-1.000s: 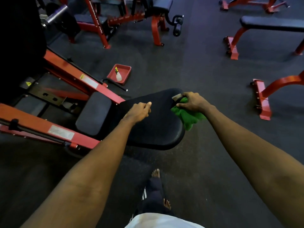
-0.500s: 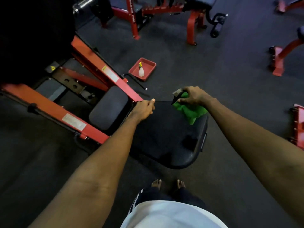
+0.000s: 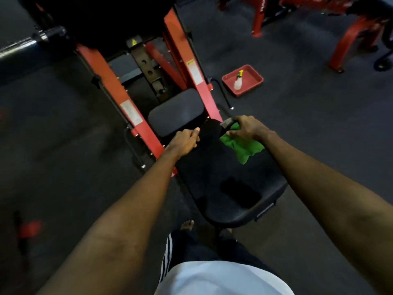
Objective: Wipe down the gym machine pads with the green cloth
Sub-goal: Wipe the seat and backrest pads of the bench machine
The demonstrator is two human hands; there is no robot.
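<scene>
Right grip (image 3: 246, 129) clenches the soft, light green cloth (image 3: 244, 149) (best held bunched at its top), draped just below it on the black pad (image 3: 212, 171), whose edge the left grip (image 3: 185, 139) clasps.

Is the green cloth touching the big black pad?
Touching. In the head view the green cloth lies on the big black pad near its right edge, gripped by the right hand, with no gap showing.

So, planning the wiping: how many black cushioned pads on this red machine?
2: the large black pad with the green cloth on it, and the smaller black pad just beyond, between the red rails. More may be hidden in the dark top.
</scene>
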